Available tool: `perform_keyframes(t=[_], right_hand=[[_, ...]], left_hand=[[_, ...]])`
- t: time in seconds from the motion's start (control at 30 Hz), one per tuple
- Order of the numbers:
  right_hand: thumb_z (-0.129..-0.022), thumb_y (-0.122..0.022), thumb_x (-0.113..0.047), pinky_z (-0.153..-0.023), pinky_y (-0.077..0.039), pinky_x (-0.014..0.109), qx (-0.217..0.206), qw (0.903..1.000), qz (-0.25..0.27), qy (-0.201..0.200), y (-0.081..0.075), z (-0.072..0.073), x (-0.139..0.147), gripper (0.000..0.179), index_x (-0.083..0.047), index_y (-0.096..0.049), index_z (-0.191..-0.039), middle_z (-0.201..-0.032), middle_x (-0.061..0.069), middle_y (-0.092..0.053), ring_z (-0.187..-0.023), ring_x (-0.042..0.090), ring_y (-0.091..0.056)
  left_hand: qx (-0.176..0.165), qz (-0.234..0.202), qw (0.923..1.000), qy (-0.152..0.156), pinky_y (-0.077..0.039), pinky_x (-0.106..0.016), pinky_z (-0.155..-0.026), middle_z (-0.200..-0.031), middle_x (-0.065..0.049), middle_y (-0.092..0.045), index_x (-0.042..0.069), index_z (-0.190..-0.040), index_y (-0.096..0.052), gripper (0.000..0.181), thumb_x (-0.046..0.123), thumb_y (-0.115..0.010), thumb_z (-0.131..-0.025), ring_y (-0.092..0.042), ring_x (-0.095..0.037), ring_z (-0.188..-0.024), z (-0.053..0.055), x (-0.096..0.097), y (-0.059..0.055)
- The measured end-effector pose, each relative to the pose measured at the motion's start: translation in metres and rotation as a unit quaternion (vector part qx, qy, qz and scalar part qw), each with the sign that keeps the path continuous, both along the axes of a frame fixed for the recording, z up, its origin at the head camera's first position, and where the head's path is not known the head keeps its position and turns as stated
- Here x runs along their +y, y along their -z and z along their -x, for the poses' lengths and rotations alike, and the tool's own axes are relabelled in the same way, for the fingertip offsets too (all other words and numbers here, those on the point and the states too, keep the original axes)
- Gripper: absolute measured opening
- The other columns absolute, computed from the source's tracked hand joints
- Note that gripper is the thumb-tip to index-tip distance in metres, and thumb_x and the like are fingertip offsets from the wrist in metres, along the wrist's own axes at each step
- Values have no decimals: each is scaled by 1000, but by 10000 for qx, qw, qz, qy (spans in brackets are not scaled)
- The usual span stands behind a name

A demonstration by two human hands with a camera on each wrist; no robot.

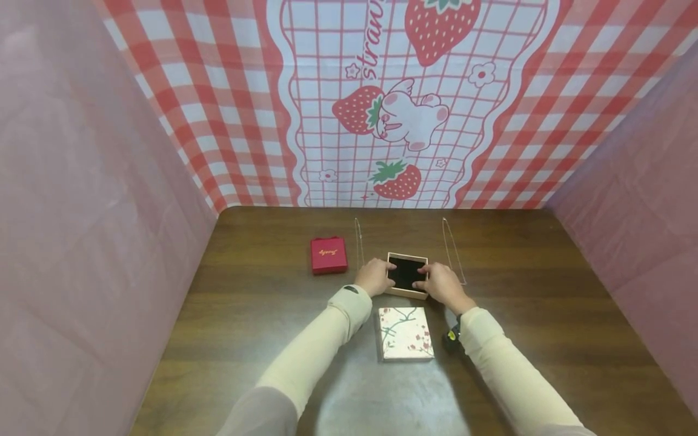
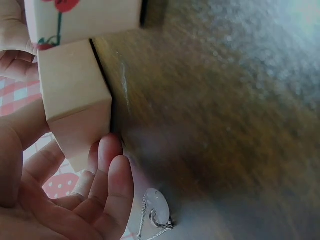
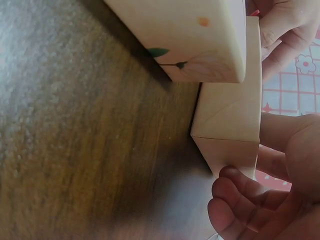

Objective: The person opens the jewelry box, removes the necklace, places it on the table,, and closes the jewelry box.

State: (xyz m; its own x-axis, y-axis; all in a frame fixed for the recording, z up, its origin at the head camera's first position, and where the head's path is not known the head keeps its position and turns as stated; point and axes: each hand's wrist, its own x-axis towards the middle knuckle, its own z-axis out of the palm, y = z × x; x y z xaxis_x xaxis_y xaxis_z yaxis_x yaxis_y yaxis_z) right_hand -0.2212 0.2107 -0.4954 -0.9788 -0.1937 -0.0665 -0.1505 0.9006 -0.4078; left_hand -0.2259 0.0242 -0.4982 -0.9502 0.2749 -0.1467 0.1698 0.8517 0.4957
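A small cream jewelry box (image 1: 406, 293) with a black lining lies uncovered on the table. My left hand (image 1: 373, 277) grips its left side, the thumb over the rim and the fingers along the outer wall. On the opposite side my right hand (image 1: 444, 286) holds it likewise, thumb reaching inside. Nearer to me is a white floral box lid (image 1: 406, 334). A thin necklace (image 1: 358, 239) lies left of the box; its pale oval pendant (image 2: 159, 206) shows beside my left fingers in the left wrist view. Another necklace (image 1: 452, 251) lies behind my right hand.
A closed red gift box (image 1: 329, 255) with gold lettering sits to the left on the brown wooden table (image 1: 245, 315). A checked strawberry cloth (image 1: 240, 121) hangs at the back, and pink sheets (image 1: 87, 212) line both sides.
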Motion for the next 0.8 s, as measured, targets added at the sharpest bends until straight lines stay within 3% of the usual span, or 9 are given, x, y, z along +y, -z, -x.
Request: perform_keyframes(t=[0.6, 0.8], right_hand=[[-82, -77, -27, -71, -49, 44, 34, 10000, 16, 62, 2, -2, 0, 44, 0, -69, -116, -82, 11, -65, -74, 25, -58], [-83, -76, -27, -68, -48, 42, 75, 10000, 40, 28, 2, -4, 1, 44, -1, -68, -117, -82, 11, -63, -74, 24, -58]], left_hand=[[77, -473, 9988, 115, -48, -39, -99, -126, -5, -66, 23, -122, -69, 34, 23, -69, -88, -58, -23, -120, -1, -7, 4], [148, -705, 9974, 93, -48, -33, -94, -102, -2, -68, 24, -116, -73, 26, 25, -67, -91, -59, -18, -110, -4, -9, 3]])
